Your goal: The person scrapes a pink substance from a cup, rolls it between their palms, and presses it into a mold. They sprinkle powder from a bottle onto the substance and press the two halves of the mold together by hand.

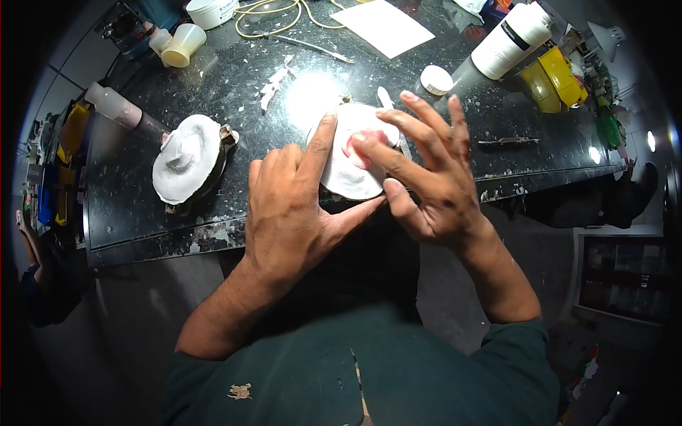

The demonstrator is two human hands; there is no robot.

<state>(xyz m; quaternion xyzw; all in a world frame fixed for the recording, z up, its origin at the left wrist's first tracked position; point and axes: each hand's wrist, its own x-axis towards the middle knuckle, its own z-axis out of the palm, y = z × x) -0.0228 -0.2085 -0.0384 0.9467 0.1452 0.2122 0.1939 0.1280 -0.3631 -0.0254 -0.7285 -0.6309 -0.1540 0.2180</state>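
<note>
A round white plaster mold (346, 177) lies at the bench's near edge, with a small pink mass (355, 150) on its surface. My left hand (288, 202) grips the mold's left and near sides, index finger stretched along the edge and thumb below. Over the right side, my right hand (437, 170) presses one fingertip on the pink mass; its other fingers are spread and raised. Partly hidden behind that hand is a thin light-coloured tool (384, 97). To the left sits a second plaster mold (186, 162), in a metal-looking holder with a raised, swirled surface.
A white bottle (508, 44), a white cap (436, 79) and a yellow container (555, 79) stand at the right back. A clear bottle (114, 105) lies left. Plaster scraps (275, 85), a cord (245, 25) and a white sheet (383, 27) occupy the back.
</note>
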